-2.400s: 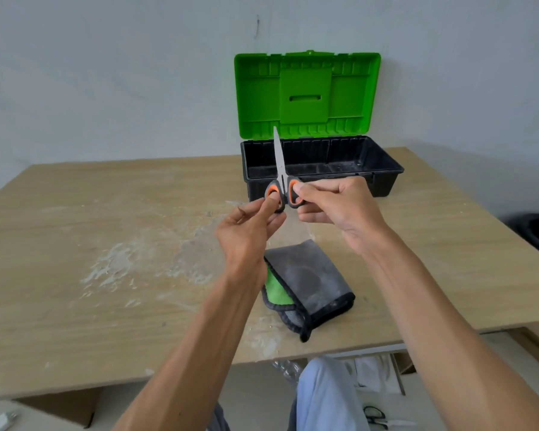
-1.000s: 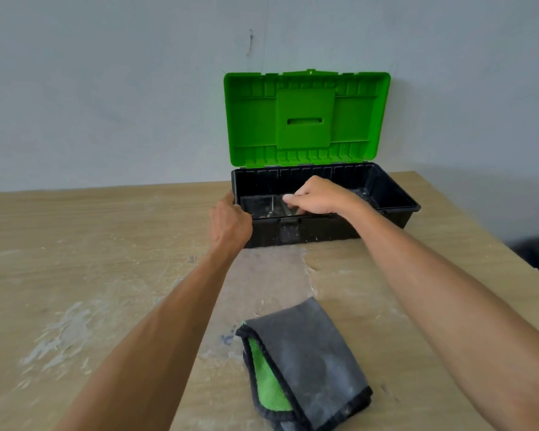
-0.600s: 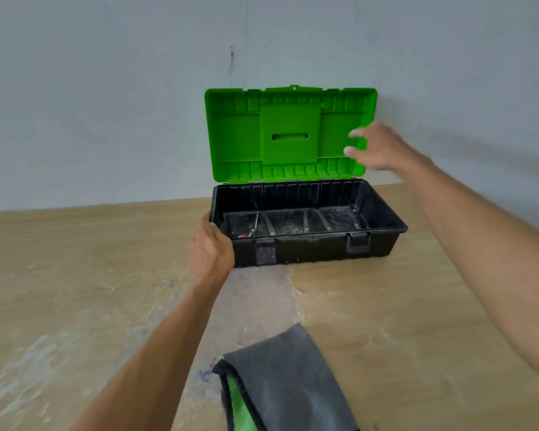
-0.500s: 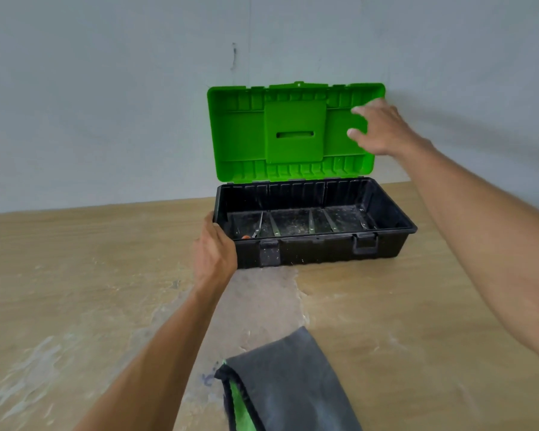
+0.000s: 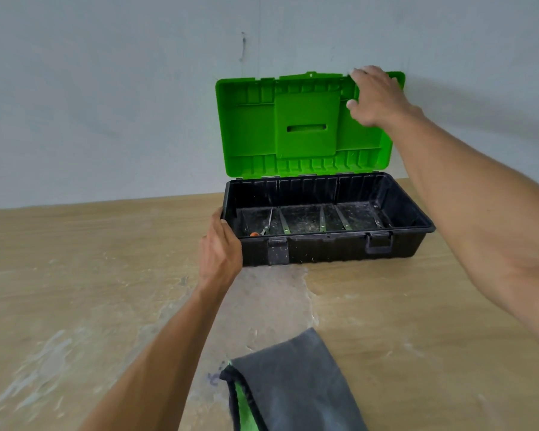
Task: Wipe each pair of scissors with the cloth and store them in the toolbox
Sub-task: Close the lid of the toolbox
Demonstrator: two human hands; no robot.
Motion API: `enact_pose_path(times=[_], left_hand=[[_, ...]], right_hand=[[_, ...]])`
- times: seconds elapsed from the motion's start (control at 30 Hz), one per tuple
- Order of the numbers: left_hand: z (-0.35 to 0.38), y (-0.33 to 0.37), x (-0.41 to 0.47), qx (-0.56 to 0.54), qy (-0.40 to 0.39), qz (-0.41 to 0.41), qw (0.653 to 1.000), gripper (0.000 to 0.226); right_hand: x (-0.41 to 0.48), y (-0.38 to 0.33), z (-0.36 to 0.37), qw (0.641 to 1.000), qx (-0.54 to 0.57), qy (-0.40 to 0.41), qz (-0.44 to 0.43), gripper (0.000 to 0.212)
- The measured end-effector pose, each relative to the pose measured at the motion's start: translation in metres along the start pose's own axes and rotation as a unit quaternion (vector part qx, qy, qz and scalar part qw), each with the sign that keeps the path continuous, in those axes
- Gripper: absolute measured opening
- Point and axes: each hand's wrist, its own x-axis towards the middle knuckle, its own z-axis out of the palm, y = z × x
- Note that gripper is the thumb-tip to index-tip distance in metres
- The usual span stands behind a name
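The black toolbox (image 5: 324, 251) stands open at the back of the table, its green lid (image 5: 262, 126) upright against the wall. Several scissors (image 5: 267, 224) lie on its floor, blades pointing away; one orange handle (image 5: 254, 234) shows at the front left. My left hand (image 5: 220, 253) grips the box's front left corner, thumb on the rim. My right hand (image 5: 375, 98) is at the lid's upper right, fingers over the top edge and thumb on the inner face. The grey cloth (image 5: 296, 387) with a green inner side lies folded near the table's front.
The wooden table (image 5: 75, 275) has pale dusty smears across its middle and left. A plain white wall (image 5: 106, 104) rises right behind the toolbox. Two latches (image 5: 378, 242) hang on the box's front wall.
My right hand put the scissors into the box, then rose to the lid and moved up to its top edge. My left hand took hold of the box's left corner and stays there.
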Motion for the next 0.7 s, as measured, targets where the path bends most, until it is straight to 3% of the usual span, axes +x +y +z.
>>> enact_pose_path(times=[0.23, 0.4, 0.5, 0.6, 0.7], left_hand=[[-0.005, 0.004, 0.000, -0.007, -0.039, -0.032, 0.999, 0.043], [-0.012, 0.000, 0.005, -0.077, -0.078, -0.100, 0.989, 0.052], [-0.013, -0.001, 0.004, -0.219, -0.090, -0.208, 0.949, 0.086], [-0.023, 0.020, -0.009, -0.350, -0.065, -0.293, 0.887, 0.086], [-0.025, 0.026, -0.010, -0.398, -0.073, -0.293, 0.866, 0.083]], right_hand=[[-0.050, 0.000, -0.021, 0.988, -0.041, 0.150, -0.016, 0.039], [-0.123, 0.015, -0.033, 0.984, -0.009, 0.161, -0.072, 0.034], [-0.167, 0.023, -0.026, 0.981, -0.007, 0.159, -0.112, 0.030], [-0.194, 0.028, -0.010, 0.981, -0.018, 0.152, -0.120, 0.024], [-0.215, 0.031, 0.005, 0.986, 0.011, 0.117, -0.118, 0.021]])
